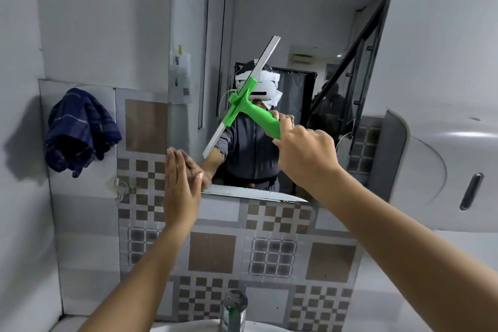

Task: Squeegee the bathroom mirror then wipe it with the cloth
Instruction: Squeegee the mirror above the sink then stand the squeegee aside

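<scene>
The bathroom mirror hangs above a patterned tile wall. My right hand grips the green handle of a squeegee. Its long grey blade lies tilted against the glass, running from upper right to lower left. My left hand is flat and open, fingers together, pressed against the lower left corner of the mirror. A dark blue checked cloth hangs on the wall to the left of the mirror, apart from both hands.
A chrome tap rises over the white sink rim at the bottom. A white dispenser is mounted on the wall to the right of the mirror. Papers in a plastic sleeve hang by the mirror's left edge.
</scene>
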Available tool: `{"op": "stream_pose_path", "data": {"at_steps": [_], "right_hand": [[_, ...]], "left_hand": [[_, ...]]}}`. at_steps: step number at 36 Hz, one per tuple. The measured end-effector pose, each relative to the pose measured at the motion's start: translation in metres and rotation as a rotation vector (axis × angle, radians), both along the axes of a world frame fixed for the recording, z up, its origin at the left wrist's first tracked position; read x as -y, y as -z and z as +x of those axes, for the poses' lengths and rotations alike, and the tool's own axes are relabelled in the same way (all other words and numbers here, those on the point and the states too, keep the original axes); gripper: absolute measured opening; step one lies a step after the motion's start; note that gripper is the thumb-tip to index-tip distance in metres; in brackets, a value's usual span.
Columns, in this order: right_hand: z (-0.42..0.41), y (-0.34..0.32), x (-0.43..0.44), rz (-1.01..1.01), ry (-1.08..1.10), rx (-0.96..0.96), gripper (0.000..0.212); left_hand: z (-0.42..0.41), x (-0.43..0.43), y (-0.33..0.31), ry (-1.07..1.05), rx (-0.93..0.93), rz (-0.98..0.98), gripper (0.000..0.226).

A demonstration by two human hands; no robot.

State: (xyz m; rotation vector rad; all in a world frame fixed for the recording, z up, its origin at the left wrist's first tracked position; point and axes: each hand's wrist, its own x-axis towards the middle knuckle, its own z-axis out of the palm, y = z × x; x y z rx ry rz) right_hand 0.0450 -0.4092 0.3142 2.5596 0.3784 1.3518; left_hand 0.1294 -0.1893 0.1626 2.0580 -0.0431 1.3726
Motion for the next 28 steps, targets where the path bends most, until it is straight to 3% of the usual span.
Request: {"op": "stream_pose_path", "data": {"at_steps": [9,17,28], "right_hand": [[0.004,0.009,0.029,-0.081,0.099,0.075,0.037],[-0.004,0.025,0.067,0.046,0.098,-0.003,0.036],[-0.020,0.054,0.089,0.231,0.143,-0.082,0.029]], "left_hand": [[-0.005,-0.013,0.006,0.007,-0.004,0.003,0.071],[-0.004,-0.017,0.008,0.008,-0.047,0.008,0.079],[-0.012,-0.020,-0.014,0.028,-0.057,-0.027,0.071]]}}
